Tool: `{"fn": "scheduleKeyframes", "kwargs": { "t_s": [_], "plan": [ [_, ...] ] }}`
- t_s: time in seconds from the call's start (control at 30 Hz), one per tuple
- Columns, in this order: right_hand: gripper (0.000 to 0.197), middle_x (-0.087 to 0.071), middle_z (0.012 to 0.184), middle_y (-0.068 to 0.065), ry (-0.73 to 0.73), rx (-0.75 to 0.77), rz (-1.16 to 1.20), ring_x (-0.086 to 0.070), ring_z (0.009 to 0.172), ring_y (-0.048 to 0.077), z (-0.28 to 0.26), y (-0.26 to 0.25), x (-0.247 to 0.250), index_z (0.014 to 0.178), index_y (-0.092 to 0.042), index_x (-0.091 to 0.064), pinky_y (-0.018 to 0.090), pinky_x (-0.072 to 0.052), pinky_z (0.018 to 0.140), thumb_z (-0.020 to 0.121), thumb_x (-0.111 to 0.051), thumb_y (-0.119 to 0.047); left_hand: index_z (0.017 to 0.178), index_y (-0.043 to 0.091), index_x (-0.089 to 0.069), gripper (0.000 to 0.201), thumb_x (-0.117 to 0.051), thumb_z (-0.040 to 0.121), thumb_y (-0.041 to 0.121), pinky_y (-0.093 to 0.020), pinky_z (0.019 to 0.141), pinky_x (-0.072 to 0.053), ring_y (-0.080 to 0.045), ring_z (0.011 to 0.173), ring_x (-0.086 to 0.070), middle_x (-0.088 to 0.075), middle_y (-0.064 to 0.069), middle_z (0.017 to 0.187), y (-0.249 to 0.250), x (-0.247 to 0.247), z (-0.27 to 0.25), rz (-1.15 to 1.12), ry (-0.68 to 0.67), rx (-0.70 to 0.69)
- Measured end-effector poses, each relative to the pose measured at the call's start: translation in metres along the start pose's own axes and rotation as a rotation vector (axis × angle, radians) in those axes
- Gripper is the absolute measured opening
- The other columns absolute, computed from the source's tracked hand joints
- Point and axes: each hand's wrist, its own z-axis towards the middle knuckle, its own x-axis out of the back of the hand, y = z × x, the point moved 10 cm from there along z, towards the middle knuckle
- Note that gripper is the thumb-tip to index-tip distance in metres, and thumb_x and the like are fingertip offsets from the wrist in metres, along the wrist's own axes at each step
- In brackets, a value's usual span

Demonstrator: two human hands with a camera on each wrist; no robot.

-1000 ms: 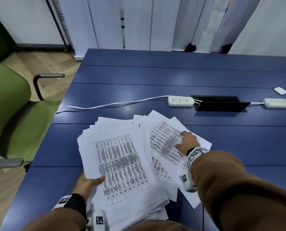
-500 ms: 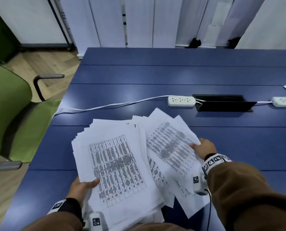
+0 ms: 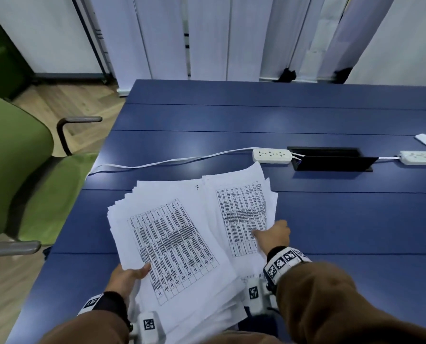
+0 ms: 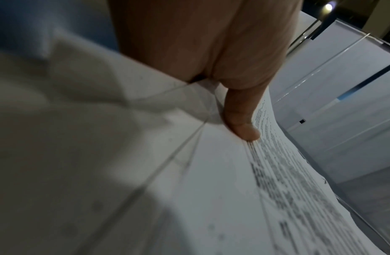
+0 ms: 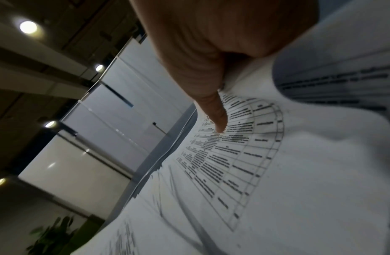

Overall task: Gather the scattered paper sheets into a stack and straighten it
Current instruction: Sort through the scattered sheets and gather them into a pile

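A loose pile of white printed sheets (image 3: 172, 234) lies on the near part of the blue table (image 3: 331, 219). My left hand (image 3: 130, 274) grips the pile's near left edge, thumb on top (image 4: 244, 124), fingers hidden underneath. A second fan of sheets (image 3: 241, 209) overlaps the pile on its right. My right hand (image 3: 272, 235) holds the right edge of that fan, thumb pressing on the printed table (image 5: 218, 120), the other fingers hidden under the paper. The edges of the sheets are uneven and splayed.
A white power strip (image 3: 272, 155) with a long cable lies beyond the papers, beside a black cable hatch (image 3: 331, 158). A second strip (image 3: 420, 157) and a small white card (image 3: 425, 139) sit far right. A green chair (image 3: 16, 170) stands at the table's left.
My right hand has pulled the right-hand sheets leftward and turned them, so they lie closer against the main pile. The left hand has kept its hold on the pile's near left edge.
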Motion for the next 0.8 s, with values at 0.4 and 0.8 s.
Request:
{"fn": "scheduleKeyframes", "kwargs": {
  "t_s": [0.4, 0.8],
  "plan": [
    [0.066, -0.055, 0.127, 0.022, -0.194, -0.233, 0.159, -0.054, 0.114, 0.040, -0.013, 0.024, -0.001, 0.128, 0.007, -0.047, 0.047, -0.045, 0.100, 0.076, -0.079, -0.016, 0.130, 0.000, -0.051, 0.052, -0.064, 0.082, -0.013, -0.038, 0.098, -0.038, -0.032, 0.112, -0.057, -0.062, -0.016, 0.122, 0.000, -0.009, 0.002, -0.072, -0.131, 0.010],
    [0.009, -0.057, 0.073, 0.009, 0.438, 0.408, 0.287, -0.057, 0.070, 0.028, -0.065, -0.086, 0.178, 0.086, -0.016, -0.059, 0.040, -0.050, 0.066, 0.084, -0.068, -0.016, 0.140, 0.000, -0.044, 0.065, -0.065, 0.080, -0.015, -0.047, 0.112, -0.031, -0.034, 0.123, -0.053, -0.056, -0.014, 0.135, 0.002, -0.012, 0.005, -0.116, -0.203, -0.003]
  ]
}}
